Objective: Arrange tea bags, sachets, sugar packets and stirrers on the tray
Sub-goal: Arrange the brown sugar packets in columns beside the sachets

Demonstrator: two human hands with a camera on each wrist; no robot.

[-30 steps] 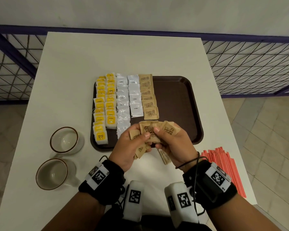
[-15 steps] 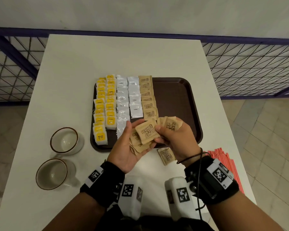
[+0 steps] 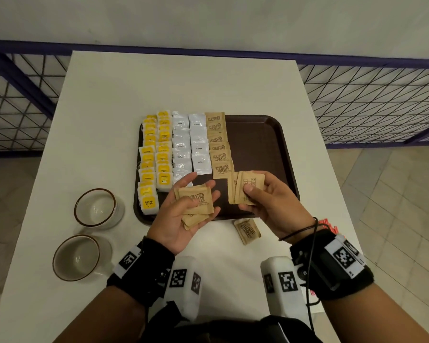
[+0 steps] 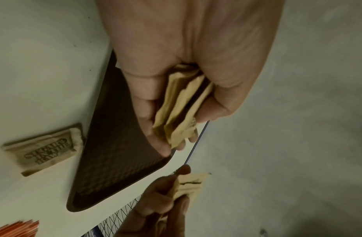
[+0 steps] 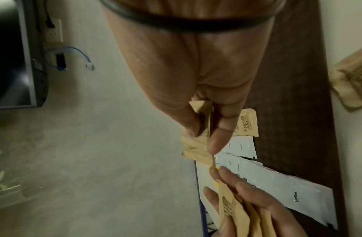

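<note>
A brown tray [image 3: 260, 144] holds rows of yellow tea bags [image 3: 156, 159], white coffee sachets [image 3: 188, 144] and brown sugar packets [image 3: 218, 144] on its left half. My left hand [image 3: 193, 206] hovers palm up over the tray's near edge, thumb pinning a small stack of sugar packets [image 3: 196, 201] [image 4: 182, 109]. My right hand [image 3: 255, 194] pinches a few more sugar packets [image 3: 245, 186] [image 5: 198, 144] just right of the sugar row's near end. One sugar packet [image 3: 247, 230] [image 4: 44, 149] lies on the table in front of the tray. Red stirrers [image 3: 328, 225] [image 4: 19, 227] lie at the table's right edge, mostly hidden by my right wrist.
Two glass cups [image 3: 96, 207] [image 3: 77, 256] stand on the white table [image 3: 183, 82] left of the tray. The tray's right half is bare. A purple mesh railing [image 3: 369, 102] runs behind and beside the table; tiled floor lies to the right.
My hands, together over one bundle of sugar packets a second ago, have drawn apart. The bundle is split, part in each hand, and a packet on the table is now uncovered.
</note>
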